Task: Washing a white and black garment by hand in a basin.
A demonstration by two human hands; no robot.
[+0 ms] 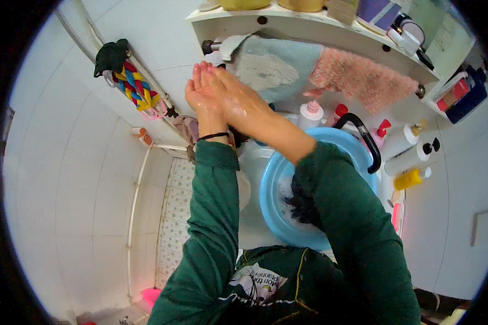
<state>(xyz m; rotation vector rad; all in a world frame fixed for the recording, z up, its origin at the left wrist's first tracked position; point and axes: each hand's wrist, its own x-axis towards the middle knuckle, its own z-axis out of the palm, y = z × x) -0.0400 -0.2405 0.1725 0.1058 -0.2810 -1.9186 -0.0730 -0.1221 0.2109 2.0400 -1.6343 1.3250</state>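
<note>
My left hand is raised with the palm turned up and the fingers stretched out. A dark band circles its wrist. My right hand lies flat against it, fingers long and pointing the same way. Both look wet, with a small whitish patch on the right one, and neither holds anything. Below and to the right stands a light blue basin, with sudsy water and dark cloth inside. My right forearm in its green sleeve covers part of the basin.
A black faucet arches over the basin. Pump bottles and a yellow bottle line the sink's back and right side. A blue towel and a pink towel hang under a white shelf. Braided cords hang at left.
</note>
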